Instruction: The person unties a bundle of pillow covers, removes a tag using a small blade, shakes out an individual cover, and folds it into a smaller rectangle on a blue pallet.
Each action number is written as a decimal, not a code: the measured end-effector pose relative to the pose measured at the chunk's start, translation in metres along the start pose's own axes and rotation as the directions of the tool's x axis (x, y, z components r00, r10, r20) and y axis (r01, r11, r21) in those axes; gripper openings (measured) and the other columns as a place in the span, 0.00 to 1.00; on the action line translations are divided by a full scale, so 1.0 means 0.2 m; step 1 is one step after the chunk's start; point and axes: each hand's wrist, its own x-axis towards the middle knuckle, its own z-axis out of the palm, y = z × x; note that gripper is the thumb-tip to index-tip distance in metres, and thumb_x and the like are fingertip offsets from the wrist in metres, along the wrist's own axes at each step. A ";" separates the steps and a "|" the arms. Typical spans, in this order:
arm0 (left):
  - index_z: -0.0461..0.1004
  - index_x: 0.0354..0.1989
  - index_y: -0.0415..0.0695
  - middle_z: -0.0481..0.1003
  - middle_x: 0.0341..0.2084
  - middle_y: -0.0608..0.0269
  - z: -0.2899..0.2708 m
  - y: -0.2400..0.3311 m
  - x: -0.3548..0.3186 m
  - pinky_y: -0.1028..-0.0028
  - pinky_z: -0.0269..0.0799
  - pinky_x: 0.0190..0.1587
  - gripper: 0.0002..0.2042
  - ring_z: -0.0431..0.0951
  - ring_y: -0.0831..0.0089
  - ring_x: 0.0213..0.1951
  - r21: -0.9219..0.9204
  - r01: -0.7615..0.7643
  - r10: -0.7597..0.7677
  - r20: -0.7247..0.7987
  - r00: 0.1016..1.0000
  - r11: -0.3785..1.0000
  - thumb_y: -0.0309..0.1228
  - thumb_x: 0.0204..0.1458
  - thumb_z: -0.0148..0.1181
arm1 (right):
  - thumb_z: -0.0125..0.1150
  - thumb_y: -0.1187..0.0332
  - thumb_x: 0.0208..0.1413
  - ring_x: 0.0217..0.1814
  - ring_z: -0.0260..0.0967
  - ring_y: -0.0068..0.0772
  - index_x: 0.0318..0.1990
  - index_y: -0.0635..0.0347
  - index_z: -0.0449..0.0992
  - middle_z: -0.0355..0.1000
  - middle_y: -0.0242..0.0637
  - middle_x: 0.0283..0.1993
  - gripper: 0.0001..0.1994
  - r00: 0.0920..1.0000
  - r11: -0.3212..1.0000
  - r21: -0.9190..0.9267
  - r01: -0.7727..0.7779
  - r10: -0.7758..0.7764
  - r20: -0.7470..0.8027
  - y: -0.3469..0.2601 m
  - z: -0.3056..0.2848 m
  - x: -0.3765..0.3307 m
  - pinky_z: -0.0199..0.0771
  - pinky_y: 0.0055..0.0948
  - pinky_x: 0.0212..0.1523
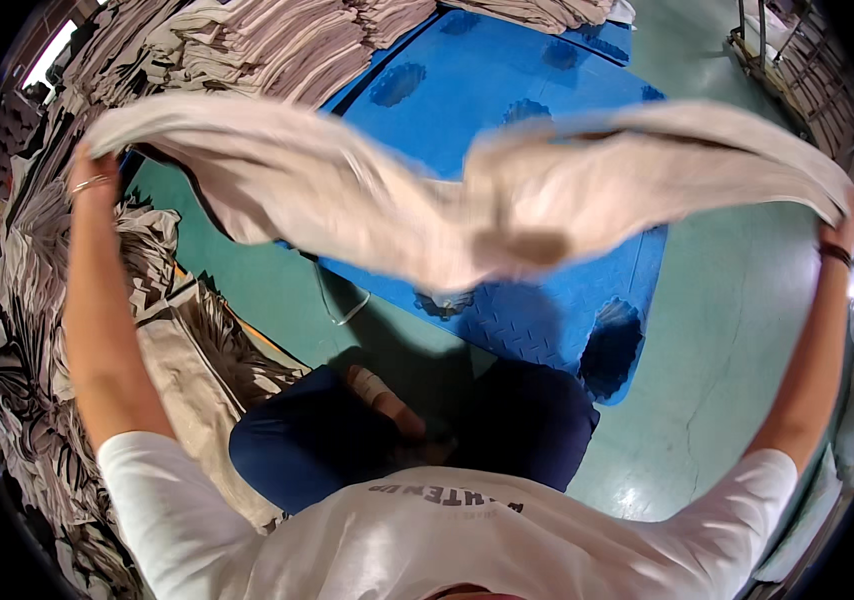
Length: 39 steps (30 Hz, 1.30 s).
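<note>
A long beige cloth (pixel 297 180) is stretched in the air between my two raised hands, sagging in the middle and blurred by motion. At the far left, my left hand (pixel 93 172) is closed on one end of it, with a thin bracelet at the wrist. Out at the right edge, my right hand (pixel 840 228) grips the other end, a dark band round that wrist. Folds of the cloth partly cover the fingers of both hands. Beneath the cloth lies a blue plastic pallet (pixel 467 75) with several jagged-edged dark holes.
Tall stacks of folded beige cloth (pixel 257 45) line the far left. More cloth bundles (pixel 172 350) lie beside my left knee. A metal rack (pixel 782 65) stands at the far right. The green floor (pixel 717 330) shows right of the pallet.
</note>
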 end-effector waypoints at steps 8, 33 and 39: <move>0.68 0.30 0.46 0.69 0.16 0.70 -0.61 0.34 0.03 0.87 0.66 0.22 0.10 0.68 0.83 0.20 0.454 0.060 -0.069 0.003 0.998 0.889 0.40 0.47 0.52 | 0.53 0.58 0.46 0.25 0.60 0.18 0.38 0.50 0.70 0.65 0.26 0.27 0.12 0.920 0.919 -0.389 0.069 -0.209 -0.330 -0.04 -0.84 -0.16 0.59 0.17 0.20; 0.61 0.23 0.42 0.65 0.15 0.64 -0.82 -0.96 -0.81 0.72 0.58 0.15 0.07 0.62 0.72 0.13 0.340 0.614 -0.400 -0.522 0.753 0.712 0.28 0.50 0.46 | 0.63 0.65 0.33 0.36 0.64 0.43 0.36 0.63 0.67 0.63 0.43 0.34 0.19 0.911 -0.326 -0.943 0.061 0.405 -0.081 0.81 -0.76 -1.60 0.66 0.33 0.40; 0.61 0.31 0.44 0.66 0.16 0.62 -0.57 -0.87 -0.88 0.72 0.57 0.13 0.04 0.63 0.72 0.14 0.594 0.477 -0.198 -0.473 0.858 0.648 0.22 0.48 0.45 | 0.57 0.65 0.39 0.37 0.63 0.46 0.34 0.62 0.69 0.62 0.44 0.35 0.14 0.938 -0.333 -0.940 -0.074 0.296 -0.179 0.74 -0.92 -1.49 0.65 0.38 0.38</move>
